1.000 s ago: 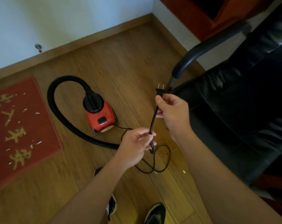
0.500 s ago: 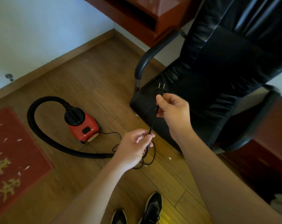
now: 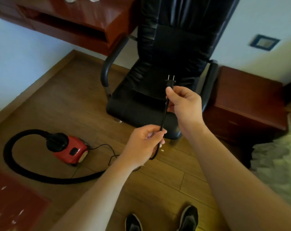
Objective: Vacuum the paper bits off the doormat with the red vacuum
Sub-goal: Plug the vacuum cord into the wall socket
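While hands [image 3: 142,144] [image 3: 185,104] pinch cord [image 3: 164,114], doormat [image 3: 16,205] mostly cropped.

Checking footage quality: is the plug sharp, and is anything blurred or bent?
Head view: the plug held by the right hand is sharp; the wall plate, upper right, is blurred; the desk leans, bent by the wide lens.
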Action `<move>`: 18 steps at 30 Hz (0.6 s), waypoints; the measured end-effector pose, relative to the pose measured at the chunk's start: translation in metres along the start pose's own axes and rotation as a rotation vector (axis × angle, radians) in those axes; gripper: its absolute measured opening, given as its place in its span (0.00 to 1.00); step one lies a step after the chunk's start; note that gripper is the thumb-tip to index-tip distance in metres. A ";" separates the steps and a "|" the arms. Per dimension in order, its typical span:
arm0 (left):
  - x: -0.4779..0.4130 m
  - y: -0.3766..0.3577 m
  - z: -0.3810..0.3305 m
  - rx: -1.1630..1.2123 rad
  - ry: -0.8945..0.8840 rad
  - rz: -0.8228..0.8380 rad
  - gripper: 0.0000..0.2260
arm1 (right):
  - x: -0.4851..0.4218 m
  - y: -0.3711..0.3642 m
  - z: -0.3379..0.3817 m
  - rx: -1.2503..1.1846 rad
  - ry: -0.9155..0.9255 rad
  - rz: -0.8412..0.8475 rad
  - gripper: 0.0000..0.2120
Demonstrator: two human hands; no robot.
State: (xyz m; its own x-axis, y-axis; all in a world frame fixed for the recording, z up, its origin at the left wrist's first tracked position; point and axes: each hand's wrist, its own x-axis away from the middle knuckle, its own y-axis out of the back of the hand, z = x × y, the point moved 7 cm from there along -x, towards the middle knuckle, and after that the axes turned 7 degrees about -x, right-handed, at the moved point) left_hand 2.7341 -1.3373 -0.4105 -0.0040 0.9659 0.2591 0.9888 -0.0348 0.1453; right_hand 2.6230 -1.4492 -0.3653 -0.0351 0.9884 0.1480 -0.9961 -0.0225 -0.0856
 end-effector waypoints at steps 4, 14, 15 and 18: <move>-0.013 -0.065 -0.019 -0.019 0.009 0.098 0.06 | -0.005 0.078 0.006 -0.019 -0.029 -0.088 0.12; -0.065 -0.229 -0.068 -0.102 0.050 0.200 0.07 | -0.036 0.263 0.037 -0.081 -0.047 -0.178 0.08; -0.071 -0.244 -0.074 -0.106 0.053 0.201 0.07 | -0.041 0.280 0.040 -0.087 -0.048 -0.180 0.08; -0.087 -0.283 -0.087 -0.117 0.056 0.195 0.07 | -0.054 0.324 0.048 -0.104 -0.054 -0.178 0.08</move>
State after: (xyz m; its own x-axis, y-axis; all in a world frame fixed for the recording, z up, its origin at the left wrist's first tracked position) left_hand 2.4417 -1.4334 -0.3912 0.1736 0.9223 0.3454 0.9476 -0.2519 0.1965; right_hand 2.2988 -1.5168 -0.3540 0.1338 0.9657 0.2226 -0.9733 0.1703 -0.1538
